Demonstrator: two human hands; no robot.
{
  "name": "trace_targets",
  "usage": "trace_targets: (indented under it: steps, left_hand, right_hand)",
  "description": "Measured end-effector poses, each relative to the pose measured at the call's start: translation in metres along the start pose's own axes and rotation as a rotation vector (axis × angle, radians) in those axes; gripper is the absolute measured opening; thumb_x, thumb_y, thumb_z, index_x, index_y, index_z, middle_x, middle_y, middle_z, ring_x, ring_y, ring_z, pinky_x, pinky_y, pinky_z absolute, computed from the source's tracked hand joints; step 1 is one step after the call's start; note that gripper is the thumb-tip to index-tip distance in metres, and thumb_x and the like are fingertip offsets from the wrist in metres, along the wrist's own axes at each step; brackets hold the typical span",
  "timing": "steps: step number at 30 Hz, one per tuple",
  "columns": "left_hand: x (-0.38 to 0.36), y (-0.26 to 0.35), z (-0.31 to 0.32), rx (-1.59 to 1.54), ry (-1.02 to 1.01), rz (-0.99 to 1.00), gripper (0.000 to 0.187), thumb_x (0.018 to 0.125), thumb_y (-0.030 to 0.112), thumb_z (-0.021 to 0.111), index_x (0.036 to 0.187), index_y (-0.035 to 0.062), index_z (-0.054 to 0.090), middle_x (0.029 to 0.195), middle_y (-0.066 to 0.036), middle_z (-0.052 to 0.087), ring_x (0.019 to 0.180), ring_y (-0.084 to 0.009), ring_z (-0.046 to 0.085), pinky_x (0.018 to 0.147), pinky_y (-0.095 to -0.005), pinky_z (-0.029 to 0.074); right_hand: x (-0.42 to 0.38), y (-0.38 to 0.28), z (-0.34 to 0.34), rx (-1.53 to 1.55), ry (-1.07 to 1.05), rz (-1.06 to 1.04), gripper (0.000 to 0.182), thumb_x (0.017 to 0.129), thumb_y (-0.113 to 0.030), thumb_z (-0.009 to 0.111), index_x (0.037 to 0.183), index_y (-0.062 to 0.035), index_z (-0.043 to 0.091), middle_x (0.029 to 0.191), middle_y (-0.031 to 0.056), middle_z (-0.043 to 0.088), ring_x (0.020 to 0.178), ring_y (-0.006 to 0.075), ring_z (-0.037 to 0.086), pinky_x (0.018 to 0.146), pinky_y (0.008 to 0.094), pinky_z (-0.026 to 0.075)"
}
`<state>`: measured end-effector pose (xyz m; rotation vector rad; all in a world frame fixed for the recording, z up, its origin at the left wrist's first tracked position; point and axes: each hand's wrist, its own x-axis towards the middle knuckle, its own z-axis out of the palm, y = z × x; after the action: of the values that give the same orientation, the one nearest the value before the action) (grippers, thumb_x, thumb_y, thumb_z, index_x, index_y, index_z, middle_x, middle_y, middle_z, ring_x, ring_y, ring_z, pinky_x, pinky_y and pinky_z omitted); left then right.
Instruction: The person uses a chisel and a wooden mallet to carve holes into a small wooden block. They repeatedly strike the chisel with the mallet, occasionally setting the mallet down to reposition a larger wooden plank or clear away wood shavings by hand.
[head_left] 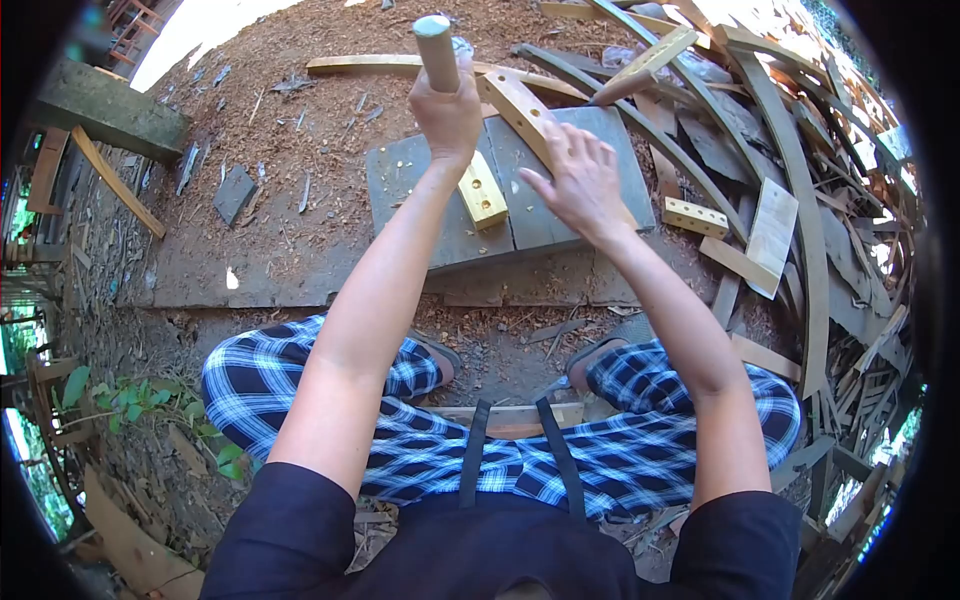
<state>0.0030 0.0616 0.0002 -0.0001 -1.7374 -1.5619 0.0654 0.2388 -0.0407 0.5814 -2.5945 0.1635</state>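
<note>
My left hand (445, 118) is closed round a thick, round wooden stick (437, 58) with a pale flat end, raised above the work surface. My right hand (583, 182) lies with fingers apart and thumb out, over the near end of a long wooden block with drilled holes (515, 108). Beside and between the hands, a shorter yellowish block with round holes (483, 192) rests on the grey slab (580, 222). The stick's lower part is hidden by my left fist. Part of the long block is covered by my right hand.
Wood shavings (300, 130) cover the ground beyond. At right, another drilled block (695, 217) lies near a pale board (773, 235) and a heap of curved wooden strips (790, 190). A concrete beam (110, 110) stands at left. My bent legs (290, 375) are close below the slab.
</note>
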Motion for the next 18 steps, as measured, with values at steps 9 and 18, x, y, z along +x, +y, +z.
trace_targets:
  steps: [9, 18]
  left_hand:
    - [0.026, -0.021, 0.003, -0.004, -0.116, -0.161, 0.029, 0.089, 0.012, 0.066, 0.065, 0.0046, 0.053, 0.056, -0.001, 0.056, 0.044, -0.0073, 0.049, 0.042, -0.0272, 0.036]
    - [0.072, -0.069, 0.012, -0.061, -0.073, -0.912, 0.020, 0.090, 0.006, 0.061, 0.080, 0.0061, 0.043, 0.056, 0.001, 0.042, 0.039, -0.0048, 0.032, 0.036, -0.0240, 0.018]
  right_hand:
    - [-0.009, -0.112, 0.033, 0.439, -0.283, 0.446, 0.065, 0.081, -0.043, 0.066, 0.126, -0.0007, 0.047, 0.112, 0.0162, 0.055, 0.105, 0.0325, 0.056, 0.088, 0.0460, 0.046]
    - [-0.010, -0.109, 0.036, 0.434, -0.160, 0.417, 0.061, 0.078, -0.038, 0.068, 0.123, -0.0017, 0.048, 0.108, 0.0157, 0.054, 0.099, 0.0315, 0.055, 0.081, 0.0448, 0.046]
